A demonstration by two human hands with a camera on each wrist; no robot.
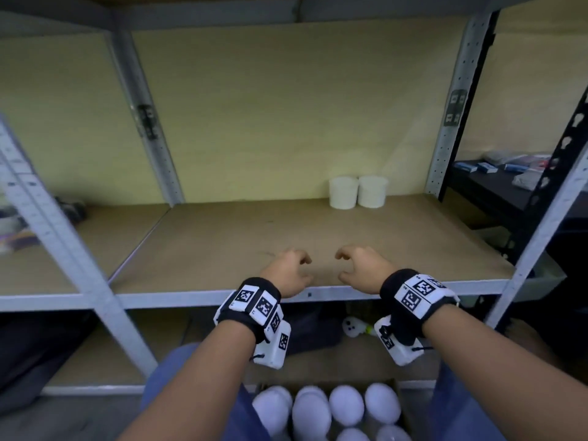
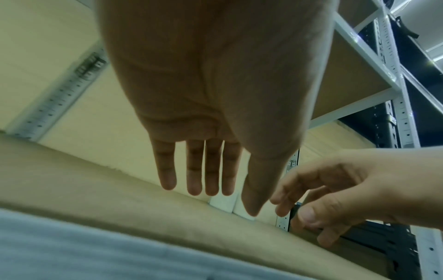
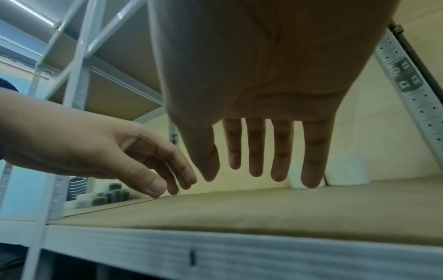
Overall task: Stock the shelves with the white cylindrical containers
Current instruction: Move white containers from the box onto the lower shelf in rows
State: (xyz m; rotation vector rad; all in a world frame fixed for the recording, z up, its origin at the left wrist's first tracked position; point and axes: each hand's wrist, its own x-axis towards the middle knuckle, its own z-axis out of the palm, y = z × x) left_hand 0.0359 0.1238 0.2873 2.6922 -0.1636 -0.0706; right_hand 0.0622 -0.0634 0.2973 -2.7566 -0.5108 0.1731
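Note:
Two white cylindrical containers [image 1: 343, 192] [image 1: 372, 191] stand side by side at the back right of the brown shelf board [image 1: 222, 237]. The right wrist view shows them beyond the fingers, one container [image 3: 347, 171] beside the other [image 3: 296, 179]. My left hand [image 1: 299, 265] and right hand [image 1: 350, 264] hover close together over the shelf's front edge, both empty with fingers relaxed. In the left wrist view the left hand [image 2: 210, 170] hangs with straight fingers, the right hand [image 2: 323, 199] beside it. Below my arms, a cardboard box [image 1: 397, 385] holds several more white containers [image 1: 346, 405].
Grey perforated uprights [image 1: 149, 122] [image 1: 451, 116] frame the bay, with another shelf overhead. A black rack [image 1: 509, 192] at the right carries small blue boxes. The left bay [image 1: 63, 237] holds blurred items. A small white object [image 1: 351, 326] lies on the lower shelf.

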